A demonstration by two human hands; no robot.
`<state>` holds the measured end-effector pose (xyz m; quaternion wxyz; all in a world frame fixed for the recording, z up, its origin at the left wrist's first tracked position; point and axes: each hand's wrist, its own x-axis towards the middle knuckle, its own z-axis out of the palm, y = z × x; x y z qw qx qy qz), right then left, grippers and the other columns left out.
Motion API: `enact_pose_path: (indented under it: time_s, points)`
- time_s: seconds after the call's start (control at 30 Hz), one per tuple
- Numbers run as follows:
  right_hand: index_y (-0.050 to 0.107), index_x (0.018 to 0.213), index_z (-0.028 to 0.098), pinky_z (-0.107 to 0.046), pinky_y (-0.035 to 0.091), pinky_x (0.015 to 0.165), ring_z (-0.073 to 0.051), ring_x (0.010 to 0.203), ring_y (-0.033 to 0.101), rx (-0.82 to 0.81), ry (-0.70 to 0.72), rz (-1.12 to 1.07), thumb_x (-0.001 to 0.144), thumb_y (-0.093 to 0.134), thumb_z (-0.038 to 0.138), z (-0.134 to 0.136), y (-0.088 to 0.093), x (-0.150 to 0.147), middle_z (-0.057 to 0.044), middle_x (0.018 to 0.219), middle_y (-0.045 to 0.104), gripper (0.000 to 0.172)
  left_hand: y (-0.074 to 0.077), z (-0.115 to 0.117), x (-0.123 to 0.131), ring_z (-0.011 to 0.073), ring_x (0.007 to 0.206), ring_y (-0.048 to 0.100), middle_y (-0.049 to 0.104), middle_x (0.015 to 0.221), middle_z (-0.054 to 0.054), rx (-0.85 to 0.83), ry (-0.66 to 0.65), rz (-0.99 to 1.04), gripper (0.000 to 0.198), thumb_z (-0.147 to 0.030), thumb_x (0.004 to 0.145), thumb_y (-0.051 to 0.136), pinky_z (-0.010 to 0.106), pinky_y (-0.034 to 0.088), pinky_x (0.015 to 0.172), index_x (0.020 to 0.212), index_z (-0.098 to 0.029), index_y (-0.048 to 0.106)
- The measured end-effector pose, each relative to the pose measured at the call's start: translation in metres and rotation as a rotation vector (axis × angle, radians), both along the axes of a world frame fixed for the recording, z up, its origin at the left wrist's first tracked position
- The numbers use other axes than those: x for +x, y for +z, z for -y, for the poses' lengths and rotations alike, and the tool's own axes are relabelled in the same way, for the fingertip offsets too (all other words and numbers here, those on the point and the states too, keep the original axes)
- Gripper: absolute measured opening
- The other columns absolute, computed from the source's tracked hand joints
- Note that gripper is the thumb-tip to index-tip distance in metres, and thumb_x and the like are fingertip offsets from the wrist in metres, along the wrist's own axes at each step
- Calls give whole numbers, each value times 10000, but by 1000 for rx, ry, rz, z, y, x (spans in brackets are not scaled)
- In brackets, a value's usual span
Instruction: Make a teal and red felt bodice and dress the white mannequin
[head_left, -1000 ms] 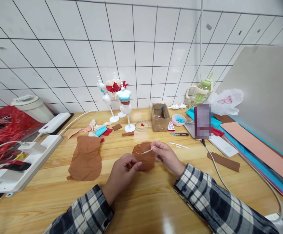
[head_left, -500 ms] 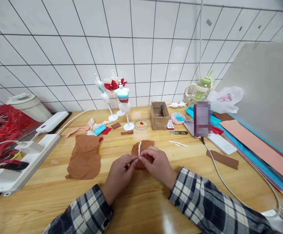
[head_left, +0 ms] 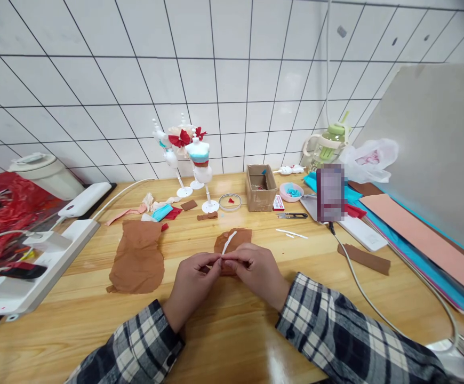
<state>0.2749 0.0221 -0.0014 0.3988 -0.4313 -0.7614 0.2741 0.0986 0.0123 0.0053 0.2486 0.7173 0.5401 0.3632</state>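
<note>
A thin white strip [head_left: 229, 241] stands out from between my fingertips, its free end slanting up and to the right. My left hand [head_left: 195, 280] pinches its lower end with thumb and forefinger. Meeting it there, my right hand [head_left: 256, 269] pinches the same end, so the fingertips touch. Under and behind the strip lies a brown crepe-paper piece [head_left: 245, 236], partly covered by my right hand. A larger wrinkled brown crepe-paper piece [head_left: 138, 258] is spread flat on the table to the left.
Small white dress forms [head_left: 202, 173] stand at the back beside a cardboard box [head_left: 261, 200]. Thread snips [head_left: 292, 215] and white strips [head_left: 292, 233] lie right of centre. A phone [head_left: 330, 193] with a cable stands farther right; a power strip [head_left: 52, 266] runs along the left.
The white strip's free end has tipped from nearly upright to a slant toward the right. Both hands stay pinched together, shifted slightly left, with the right hand turned a little.
</note>
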Motion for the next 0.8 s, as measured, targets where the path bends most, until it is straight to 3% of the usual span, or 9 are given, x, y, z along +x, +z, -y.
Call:
enact_pose_path:
  time_s: [0.4, 0.8]
  points:
    - [717, 1002, 262, -224, 453, 684, -126, 777, 630, 71, -6, 140, 874, 584, 241, -2, -2, 5, -1, 850, 697, 185, -3, -1, -1, 162, 680, 701, 774, 787, 14, -120, -53, 86, 240, -298, 833, 547, 229, 524, 640, 843, -220, 774]
    - [681, 847, 226, -216, 371, 593, -105, 681, 582, 90, -34, 232, 839, 591, 270, 4, 5, 2, 10, 771, 658, 100, -2, 4, 2, 149, 618, 686, 768, 727, 11, -33, -14, -82, 206, -248, 802, 572, 212, 488, 569, 754, -220, 771]
